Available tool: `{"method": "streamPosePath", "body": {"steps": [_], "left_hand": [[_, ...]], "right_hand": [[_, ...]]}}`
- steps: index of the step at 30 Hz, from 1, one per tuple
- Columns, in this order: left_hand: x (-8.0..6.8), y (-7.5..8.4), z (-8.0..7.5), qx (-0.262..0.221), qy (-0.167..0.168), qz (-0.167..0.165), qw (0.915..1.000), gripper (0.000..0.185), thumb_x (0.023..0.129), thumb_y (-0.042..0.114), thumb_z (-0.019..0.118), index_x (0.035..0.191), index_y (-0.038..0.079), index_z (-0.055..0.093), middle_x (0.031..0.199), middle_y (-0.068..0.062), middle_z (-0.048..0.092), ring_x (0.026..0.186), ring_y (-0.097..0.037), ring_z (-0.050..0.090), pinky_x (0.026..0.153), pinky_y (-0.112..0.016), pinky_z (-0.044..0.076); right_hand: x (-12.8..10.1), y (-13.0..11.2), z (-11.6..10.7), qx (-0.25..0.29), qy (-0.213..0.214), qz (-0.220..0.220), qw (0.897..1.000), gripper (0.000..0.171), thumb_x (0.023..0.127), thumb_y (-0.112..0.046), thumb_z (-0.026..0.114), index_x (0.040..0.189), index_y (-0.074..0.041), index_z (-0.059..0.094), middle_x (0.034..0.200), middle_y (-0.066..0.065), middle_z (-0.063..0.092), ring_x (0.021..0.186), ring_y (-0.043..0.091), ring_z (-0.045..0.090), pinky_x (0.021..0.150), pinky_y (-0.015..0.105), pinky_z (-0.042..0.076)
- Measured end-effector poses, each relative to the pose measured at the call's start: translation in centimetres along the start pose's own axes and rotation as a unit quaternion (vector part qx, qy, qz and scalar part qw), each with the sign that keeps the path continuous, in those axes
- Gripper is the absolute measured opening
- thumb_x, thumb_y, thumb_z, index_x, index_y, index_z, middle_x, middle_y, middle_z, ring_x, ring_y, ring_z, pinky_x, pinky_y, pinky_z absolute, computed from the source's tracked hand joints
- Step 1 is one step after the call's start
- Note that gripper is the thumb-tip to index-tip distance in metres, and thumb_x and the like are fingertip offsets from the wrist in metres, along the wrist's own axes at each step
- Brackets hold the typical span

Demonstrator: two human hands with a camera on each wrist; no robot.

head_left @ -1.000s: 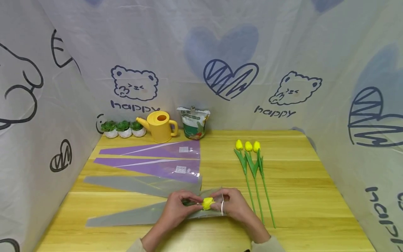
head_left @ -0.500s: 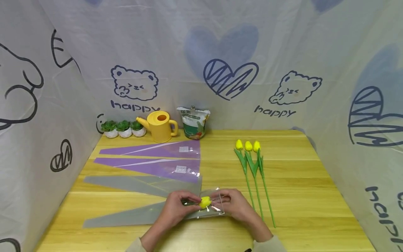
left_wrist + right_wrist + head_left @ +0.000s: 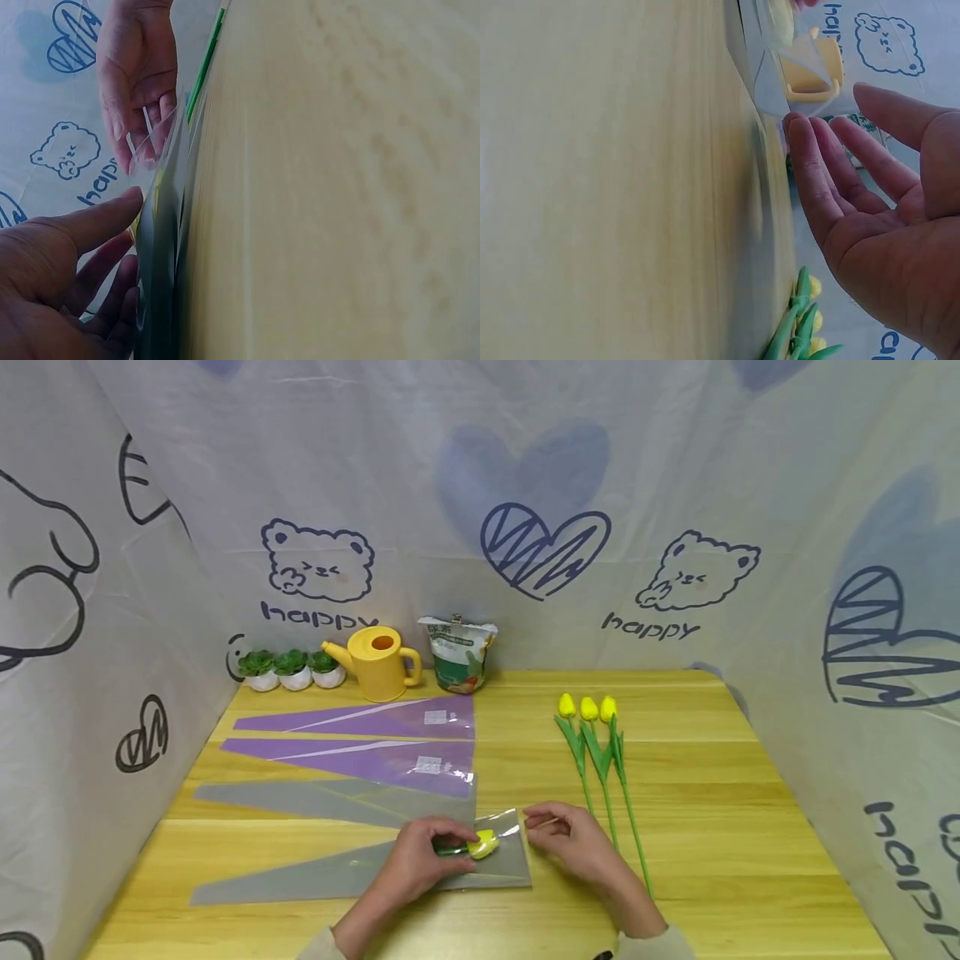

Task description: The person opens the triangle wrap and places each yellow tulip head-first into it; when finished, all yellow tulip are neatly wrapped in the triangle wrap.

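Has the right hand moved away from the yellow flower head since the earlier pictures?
Yes. The right hand has drawn back to the right, off the flower head, toward the three tulips lying on the table.
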State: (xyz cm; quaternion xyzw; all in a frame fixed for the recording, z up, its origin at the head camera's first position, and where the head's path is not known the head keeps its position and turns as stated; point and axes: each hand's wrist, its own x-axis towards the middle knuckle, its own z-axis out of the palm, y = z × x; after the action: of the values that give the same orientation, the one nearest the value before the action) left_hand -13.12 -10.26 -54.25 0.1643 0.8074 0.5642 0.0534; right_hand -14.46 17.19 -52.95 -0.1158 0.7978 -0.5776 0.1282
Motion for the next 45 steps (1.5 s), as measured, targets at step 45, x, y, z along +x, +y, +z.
{"method": "streamPosePath", "body": {"steps": [45], "left_hand": [[3.2,0.4,-5.2,0.106,0.008,0.035,0.9937,0.024,0.087,0.008,0.083,0.11,0.006,0.079,0.107,-0.009,0.079,0.086,-0.012,0.069,0.079,-0.026,0.055]], "right_hand": [[-3.2,2.1,-11.9,-0.121,0.205,0.117,0.964,0.038,0.103,-0.025,0.066,0.132,0.0,0.067,0.116,0.016,0.07,0.09,0.016,0.069,0.074,0.024,0.058]]}}
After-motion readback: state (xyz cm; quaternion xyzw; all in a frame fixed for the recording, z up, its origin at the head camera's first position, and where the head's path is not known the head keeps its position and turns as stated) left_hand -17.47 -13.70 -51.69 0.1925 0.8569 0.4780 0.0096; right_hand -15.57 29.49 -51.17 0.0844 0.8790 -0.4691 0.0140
